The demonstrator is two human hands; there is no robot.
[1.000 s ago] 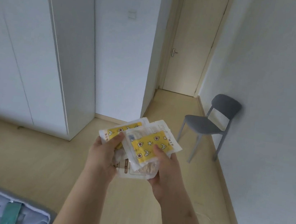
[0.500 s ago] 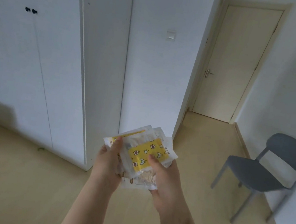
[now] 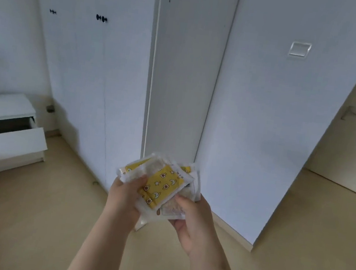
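You hold the packets (image 3: 163, 185) in both hands, in the air in front of you above the floor (image 3: 48, 219); nothing else carries them. Your left hand (image 3: 127, 196) grips the stack's left edge, thumb on top. Your right hand (image 3: 192, 223) cups it from below and from the right, thumb pressing its lower right corner. The two hands are close together with the stack clamped between them.

The top packet (image 3: 161, 187), yellow with small stars and moons, lies tilted, its long axis running from lower left, near your left thumb, to upper right. The others fan out beneath it.

The open drawer (image 3: 8, 144) of the white nightstand (image 3: 2, 105) is well apart from the stack, off to your left and lower, past the wardrobe (image 3: 85, 77). If that is where the packets go, your left hand is the nearer one, and you would need to turn and step left first.
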